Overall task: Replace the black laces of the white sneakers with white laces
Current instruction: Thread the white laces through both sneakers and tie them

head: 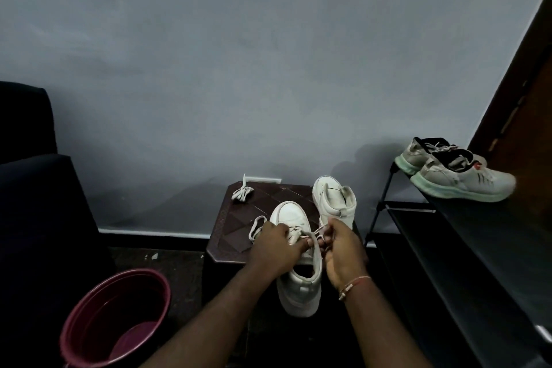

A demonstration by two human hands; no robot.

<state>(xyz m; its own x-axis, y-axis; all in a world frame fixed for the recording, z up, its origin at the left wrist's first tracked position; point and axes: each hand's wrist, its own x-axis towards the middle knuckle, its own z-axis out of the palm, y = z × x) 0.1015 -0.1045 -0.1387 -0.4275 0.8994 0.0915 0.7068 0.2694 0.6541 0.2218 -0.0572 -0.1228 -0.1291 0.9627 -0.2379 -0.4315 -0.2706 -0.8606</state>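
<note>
Both hands [276,245] [343,248] pinch the white lace [310,234] over the near sneaker [294,218].

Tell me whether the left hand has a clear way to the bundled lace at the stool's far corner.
Probably yes. The bundled lace lies alone on the stool, with bare top between it and the left hand. But that hand is busy gripping the lace on the near sneaker and must let go first.

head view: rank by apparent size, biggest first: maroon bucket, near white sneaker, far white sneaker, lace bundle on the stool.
1. maroon bucket, though it sits closest to the camera
2. near white sneaker, partly covered by both hands
3. far white sneaker, smaller partly from distance
4. lace bundle
</note>
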